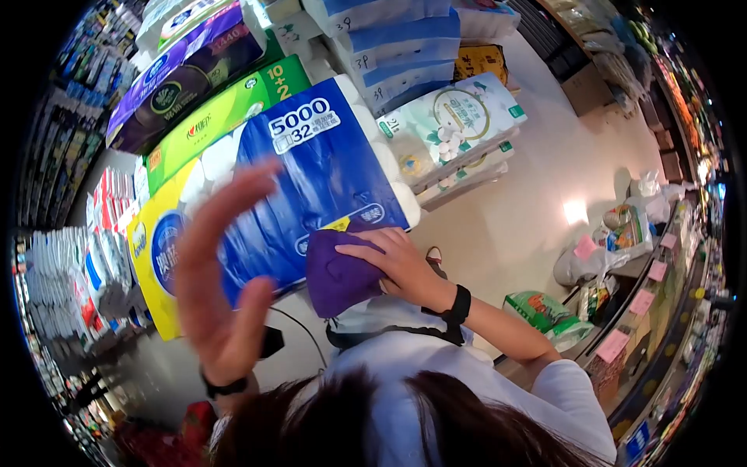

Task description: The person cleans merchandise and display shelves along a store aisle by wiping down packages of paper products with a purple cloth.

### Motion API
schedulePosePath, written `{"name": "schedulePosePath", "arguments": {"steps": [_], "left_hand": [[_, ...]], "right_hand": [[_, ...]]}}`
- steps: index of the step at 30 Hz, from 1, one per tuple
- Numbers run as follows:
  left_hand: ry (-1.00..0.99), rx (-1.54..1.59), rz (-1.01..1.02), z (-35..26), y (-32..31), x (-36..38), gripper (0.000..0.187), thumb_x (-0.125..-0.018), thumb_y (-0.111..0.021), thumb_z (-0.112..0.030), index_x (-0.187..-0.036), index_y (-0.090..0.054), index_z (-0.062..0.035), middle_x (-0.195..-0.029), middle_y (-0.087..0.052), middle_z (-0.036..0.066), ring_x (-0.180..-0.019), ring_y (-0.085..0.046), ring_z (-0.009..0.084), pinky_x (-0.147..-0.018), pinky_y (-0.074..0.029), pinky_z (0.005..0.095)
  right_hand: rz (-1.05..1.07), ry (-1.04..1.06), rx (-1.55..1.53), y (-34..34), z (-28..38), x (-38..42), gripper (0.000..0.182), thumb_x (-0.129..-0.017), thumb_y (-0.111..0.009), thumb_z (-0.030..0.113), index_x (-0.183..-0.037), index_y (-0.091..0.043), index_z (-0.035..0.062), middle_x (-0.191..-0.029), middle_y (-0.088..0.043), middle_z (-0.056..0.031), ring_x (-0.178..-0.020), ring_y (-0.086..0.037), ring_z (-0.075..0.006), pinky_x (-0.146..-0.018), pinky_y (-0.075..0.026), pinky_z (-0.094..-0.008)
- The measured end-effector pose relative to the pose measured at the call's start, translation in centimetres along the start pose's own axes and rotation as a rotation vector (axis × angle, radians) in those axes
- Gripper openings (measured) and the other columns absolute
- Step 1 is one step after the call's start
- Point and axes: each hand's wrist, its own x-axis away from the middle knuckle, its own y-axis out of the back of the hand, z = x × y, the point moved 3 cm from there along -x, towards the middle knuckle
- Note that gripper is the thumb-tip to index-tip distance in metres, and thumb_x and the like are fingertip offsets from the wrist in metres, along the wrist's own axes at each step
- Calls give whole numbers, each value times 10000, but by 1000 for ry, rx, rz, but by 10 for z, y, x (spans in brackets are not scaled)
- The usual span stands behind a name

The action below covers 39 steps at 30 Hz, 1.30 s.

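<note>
My right hand is closed on a folded purple cloth, which it holds at the near edge of a large toilet roll pack. That pack has blue and yellow wrapping, with white rolls showing along its sides. Raised close to the camera, my left hand is slightly blurred. Its fingers and thumb are spread apart with nothing between them, and it overlaps the left part of the pack in this view. Both wrists carry black bands.
Behind the pack lie a green pack and a purple pack. Blue-and-white tissue packs are stacked at the back, beside white tissue packs. A shelf with pink tags curves along the right. Bags rest on the floor near it.
</note>
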Motion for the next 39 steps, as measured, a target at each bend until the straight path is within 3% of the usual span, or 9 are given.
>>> {"name": "schedulePosePath", "arguments": {"steps": [1, 6, 18, 21, 27, 29, 34, 36, 39], "left_hand": [[-120, 47, -95, -13, 4, -12, 675, -905, -635, -332, -1475, -429, -34, -1433, -499, 259, -1294, -540, 373, -1092, -413, 449], [-313, 207, -234, -55, -45, -54, 656, -906, -645, -321, -1459, -445, -30, -1417, -514, 249, -1282, -545, 367, -1088, -415, 441], [-330, 377, -127, -109, -228, -145, 610, -909, -668, -295, -1420, -482, -19, -1379, -548, 225, -1252, -557, 353, -1076, -420, 421], [-334, 419, -98, -119, -260, -164, 598, -910, -674, -288, -1411, -491, -17, -1370, -556, 219, -1245, -560, 350, -1074, -421, 417], [-309, 493, -53, -121, -311, -195, 575, -911, -686, -275, -1391, -510, -12, -1351, -574, 207, -1230, -566, 343, -1068, -423, 407], [-271, 515, -48, -116, -325, -207, 568, -912, -690, -271, -1385, -516, -10, -1344, -579, 203, -1226, -568, 341, -1066, -424, 404], [-16, 429, 55, -64, -382, -237, 548, -913, -700, -260, -1369, -532, -5, -1329, -594, 193, -1213, -573, 335, -1062, -426, 396], [123, 269, 214, -8, -430, -233, 541, -914, -704, -256, -1362, -538, -4, -1322, -599, 189, -1209, -575, 333, -1060, -427, 393], [89, 84, 463, 111, -515, -177, 530, -921, -698, -281, -1342, -547, 3, -1326, -590, 219, -1226, -556, 387, -1069, -418, 419]], "right_hand": [[-6, 6, -29, 6, -3, 6, 703, -715, -607, -49, -1384, -554, 158, -1312, -557, -133, -1186, -514, -348, -1042, -376, -456], [10, -39, -126, 49, -35, 53, 726, -696, -554, -93, -1382, -553, 144, -1293, -557, -151, -1174, -504, -376, -1045, -384, -461], [-206, -270, -227, 178, -134, 194, 668, -712, -489, -108, -1341, -580, 98, -1277, -594, -194, -1192, -534, -404, -1064, -402, -454], [-261, -317, -223, 202, -150, 222, 631, -716, -451, -101, -1314, -590, 41, -1285, -608, -182, -1193, -559, -379, -1073, -409, -415], [-425, -445, -317, 224, -181, 259, 626, -733, -427, -142, -1312, -589, 32, -1287, -618, -178, -1186, -597, -324, -1047, -436, -364], [-443, -493, -338, 229, -190, 266, 626, -740, -454, -144, -1318, -588, 54, -1270, -617, -183, -1173, -591, -358, -1032, -448, -387], [-426, -574, -376, 239, -231, 265, 546, -808, -522, -114, -1318, -585, 70, -1268, -622, -176, -1149, -620, -336, -972, -491, -384], [-382, -639, -457, 236, -259, 263, 481, -854, -559, -82, -1310, -581, 68, -1256, -633, -165, -1132, -637, -310, -952, -503, -379], [-271, -758, -548, 233, -309, 256, 444, -898, -605, -22, -1329, -542, 63, -1219, -652, -159, -1100, -652, -286, -938, -512, -374]]}}
